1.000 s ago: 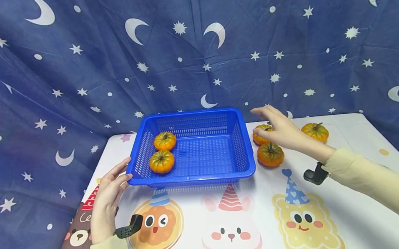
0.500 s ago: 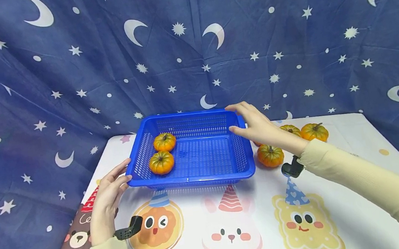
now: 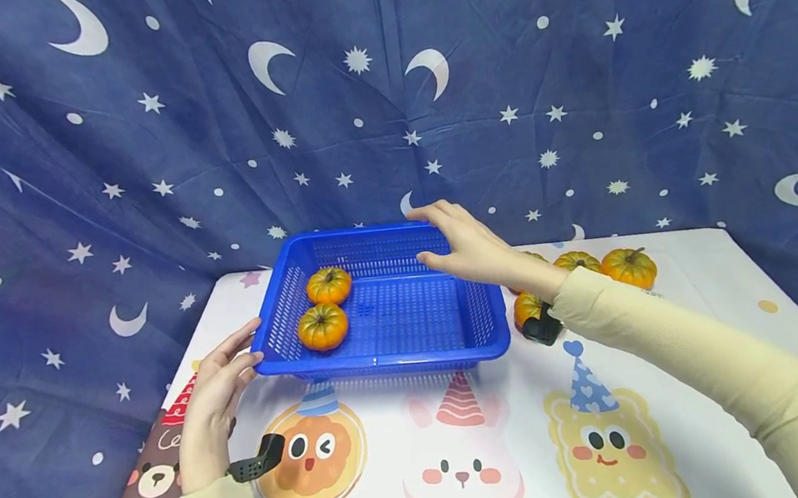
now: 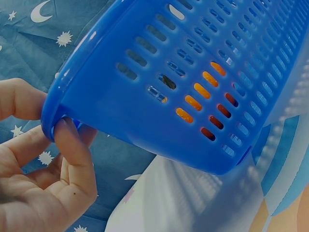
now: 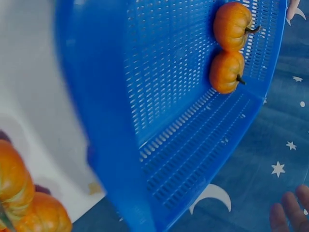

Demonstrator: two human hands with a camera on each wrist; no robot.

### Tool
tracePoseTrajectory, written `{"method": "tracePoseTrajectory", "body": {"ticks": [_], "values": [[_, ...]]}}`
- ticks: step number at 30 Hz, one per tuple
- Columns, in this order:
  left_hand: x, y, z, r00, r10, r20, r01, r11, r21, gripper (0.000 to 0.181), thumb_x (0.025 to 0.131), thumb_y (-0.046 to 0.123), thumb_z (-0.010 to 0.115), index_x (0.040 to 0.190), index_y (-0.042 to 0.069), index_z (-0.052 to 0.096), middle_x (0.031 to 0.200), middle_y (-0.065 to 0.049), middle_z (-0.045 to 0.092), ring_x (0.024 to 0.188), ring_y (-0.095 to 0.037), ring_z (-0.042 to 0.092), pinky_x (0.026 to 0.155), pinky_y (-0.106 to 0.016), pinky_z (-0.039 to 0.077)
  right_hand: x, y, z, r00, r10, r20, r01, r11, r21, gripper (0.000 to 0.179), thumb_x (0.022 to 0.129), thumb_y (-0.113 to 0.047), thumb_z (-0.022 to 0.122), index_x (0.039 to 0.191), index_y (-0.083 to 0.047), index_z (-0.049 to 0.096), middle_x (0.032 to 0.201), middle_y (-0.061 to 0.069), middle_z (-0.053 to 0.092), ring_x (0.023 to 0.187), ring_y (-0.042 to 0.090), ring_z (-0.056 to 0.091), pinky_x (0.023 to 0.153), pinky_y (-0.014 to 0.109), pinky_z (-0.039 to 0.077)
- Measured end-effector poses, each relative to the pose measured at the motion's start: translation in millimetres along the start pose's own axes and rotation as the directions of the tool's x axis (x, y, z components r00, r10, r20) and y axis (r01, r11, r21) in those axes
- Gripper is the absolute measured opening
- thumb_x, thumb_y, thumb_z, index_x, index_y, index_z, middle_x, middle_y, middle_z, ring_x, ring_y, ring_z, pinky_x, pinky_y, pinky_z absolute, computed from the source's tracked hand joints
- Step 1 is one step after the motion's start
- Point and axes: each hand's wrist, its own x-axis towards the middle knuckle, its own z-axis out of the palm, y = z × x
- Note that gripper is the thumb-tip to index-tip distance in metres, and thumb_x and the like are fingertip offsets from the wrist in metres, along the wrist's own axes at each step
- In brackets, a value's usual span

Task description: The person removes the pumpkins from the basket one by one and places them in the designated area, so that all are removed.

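Observation:
A blue plastic basket (image 3: 413, 356) stands on the table with two small orange pumpkins, a nearer one (image 3: 323, 327) and a farther one (image 3: 329, 286), at its left end. My left hand (image 3: 210, 400) holds the basket's left rim. The left wrist view shows its thumb and fingers (image 4: 75, 159) pinching that rim. Above the basket's right rear part hovers my right hand (image 3: 474, 247), fingers spread apart and nothing between them. Its fingertips (image 5: 292, 212) appear low in the right wrist view, apart from the basket. My right forearm partly covers the pumpkins beyond the basket's right side.
Several more pumpkins sit right of the basket, the rightmost pumpkin (image 3: 629, 268) farthest out. A white tablecloth (image 3: 710, 309) with cartoon prints covers the table. Behind the far edge hangs a dark blue curtain (image 3: 347, 87) patterned with moons and stars.
My right hand has moved left, from over the pumpkins beside the basket to above the basket's right rear part. My left hand and the basket have stayed put.

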Motion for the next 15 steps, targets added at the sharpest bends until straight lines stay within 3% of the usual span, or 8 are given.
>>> {"method": "tracePoseTrajectory", "body": {"ticks": [15], "values": [[0.8,0.2,-0.2,1.000,0.004,-0.003,-0.004,1.000,0.021,0.058,0.093,0.004,0.054,0.148,0.003,0.034,0.123,0.005,0.043,0.101,-0.002,0.057,0.084,-0.014,0.050,27.7,-20,23,0.995,-0.081,0.063,0.081,0.997,-0.010,0.056,0.088,-0.030,0.066,0.139,-0.017,0.046,0.137,0.006,0.050,0.131,0.025,0.043,0.110,0.045,0.037]]}}
